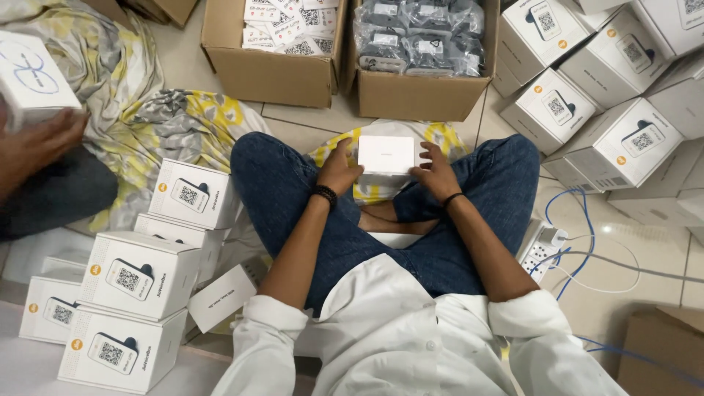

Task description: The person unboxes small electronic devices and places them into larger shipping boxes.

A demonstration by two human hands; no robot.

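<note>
At frame centre, the left hand (339,170) and right hand (435,173) clamp opposite ends of a small white box (386,155), steadying it over the crossed legs (381,213)

Small box (386,154) held between the fingers of the left hand (339,170) and the right hand (437,173), resting over crossed legs (293,198). Beyond the fingertips, two open cartons side by side: one (268,70) with packets inside, the other (411,92) with bagged parts. Right of the right fingers, a heap of boxes (616,139); nearer in, a power strip (541,246) with cables on the floor. Left of the left fingers, stacked boxes (139,279) on a cloth (147,125). Far left, another person's hand (37,147) under a box (33,73).
</note>
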